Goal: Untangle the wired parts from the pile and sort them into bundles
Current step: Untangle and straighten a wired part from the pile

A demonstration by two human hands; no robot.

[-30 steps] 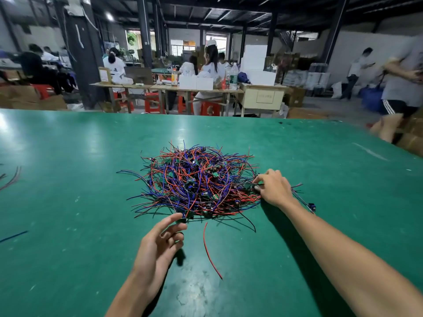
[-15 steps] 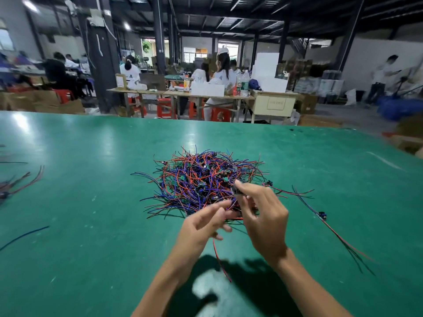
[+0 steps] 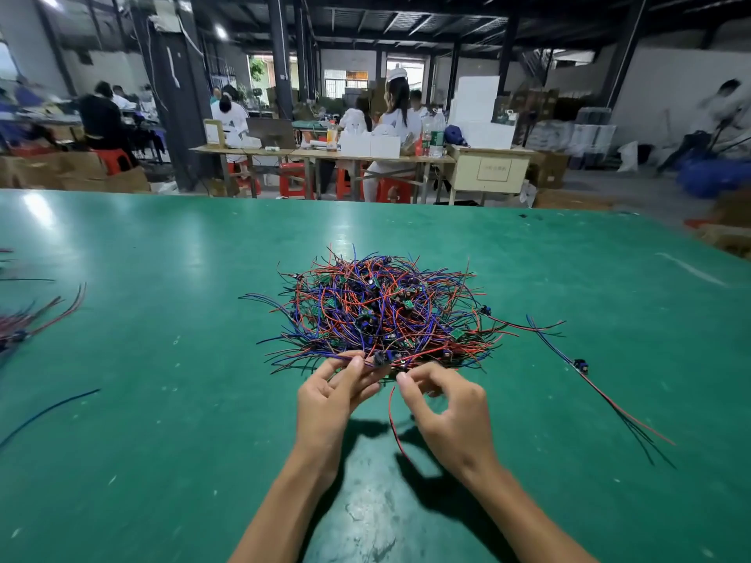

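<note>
A tangled pile of red, blue and black wired parts (image 3: 386, 310) with small green boards lies in the middle of the green table (image 3: 162, 359). Both hands are at the pile's near edge. My left hand (image 3: 333, 396) pinches wires of one part at thumb and fingertips; a small dark component (image 3: 378, 358) sits just past them. My right hand (image 3: 443, 408) pinches wires beside it, thumb and forefinger together. A red wire (image 3: 392, 420) hangs down between my hands onto the table.
One separated wired part (image 3: 581, 365) with long red and black leads lies to the right of the pile. A bundle of wires (image 3: 36, 319) lies at the left edge, and a single blue wire (image 3: 48, 412) nearer me. People work at tables beyond the far edge.
My right hand came in from the pile's right side to its near edge. My left hand rose from the table to meet it. Both now pinch wires of one part.
</note>
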